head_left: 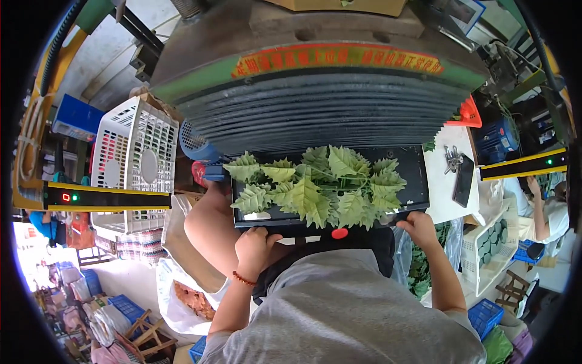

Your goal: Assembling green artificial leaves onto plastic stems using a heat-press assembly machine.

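Note:
A black tray [418, 176] lies on the bed of a press, just below the press's dark ribbed block [315, 115]. Green, jagged artificial leaves [315, 188] on thin stems spread across it in a loose bunch. Curled at the tray's front left edge is my left hand [253, 247], its thumb stretched to the right. My right hand [418, 229] grips the front right corner, thumb on the rim and most of its fingers hidden below. Between the hands, a round red button [340, 233] sits at the front edge. Neither hand touches the leaves.
Yellow-black sensor bars [109, 199] flank the press. A white basket [130, 158] stands left. On the white surface at right lie keys [452, 159] and a phone [463, 181]. A plastic bag of leaves [427, 261] stands by my right arm; another person [548, 212] sits far right.

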The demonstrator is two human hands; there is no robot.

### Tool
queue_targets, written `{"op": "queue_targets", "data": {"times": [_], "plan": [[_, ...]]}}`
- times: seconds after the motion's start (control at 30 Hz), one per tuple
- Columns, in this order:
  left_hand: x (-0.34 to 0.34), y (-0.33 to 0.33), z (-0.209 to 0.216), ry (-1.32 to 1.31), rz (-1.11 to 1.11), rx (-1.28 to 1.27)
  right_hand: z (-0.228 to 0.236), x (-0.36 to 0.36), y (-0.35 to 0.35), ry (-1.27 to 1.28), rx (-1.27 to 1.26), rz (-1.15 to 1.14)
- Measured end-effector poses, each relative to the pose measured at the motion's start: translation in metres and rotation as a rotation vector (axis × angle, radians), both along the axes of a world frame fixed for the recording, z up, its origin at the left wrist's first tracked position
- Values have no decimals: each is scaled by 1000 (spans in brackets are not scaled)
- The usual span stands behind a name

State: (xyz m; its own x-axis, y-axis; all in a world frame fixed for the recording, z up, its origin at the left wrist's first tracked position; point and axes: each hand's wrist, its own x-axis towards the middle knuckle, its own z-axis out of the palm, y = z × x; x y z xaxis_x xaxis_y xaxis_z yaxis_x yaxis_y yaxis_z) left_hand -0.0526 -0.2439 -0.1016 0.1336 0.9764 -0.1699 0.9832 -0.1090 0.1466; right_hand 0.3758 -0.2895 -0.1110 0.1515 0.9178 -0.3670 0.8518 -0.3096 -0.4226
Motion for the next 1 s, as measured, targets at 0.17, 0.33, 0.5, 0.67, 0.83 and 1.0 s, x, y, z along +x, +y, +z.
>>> {"op": "queue_targets", "data": {"times": [0.17,0.33,0.5,0.67,0.83,1.0], "plan": [[-3,9,19,37,-72,-64,15,-1,5,-73,94,124],[46,46,112,-535,-152,229,109,-54,55,438,459,116],[68,122,114,-437,-585,199,116,-98,108,515,541,465],[72,111,157,-557,-657,236,163,-93,97,554,591,497],[89,82,119,-492,-592,370,128,-83,88,272,727,552],[101,72,67,-470,-425,364,48,-86,87,-20,732,538]]}}
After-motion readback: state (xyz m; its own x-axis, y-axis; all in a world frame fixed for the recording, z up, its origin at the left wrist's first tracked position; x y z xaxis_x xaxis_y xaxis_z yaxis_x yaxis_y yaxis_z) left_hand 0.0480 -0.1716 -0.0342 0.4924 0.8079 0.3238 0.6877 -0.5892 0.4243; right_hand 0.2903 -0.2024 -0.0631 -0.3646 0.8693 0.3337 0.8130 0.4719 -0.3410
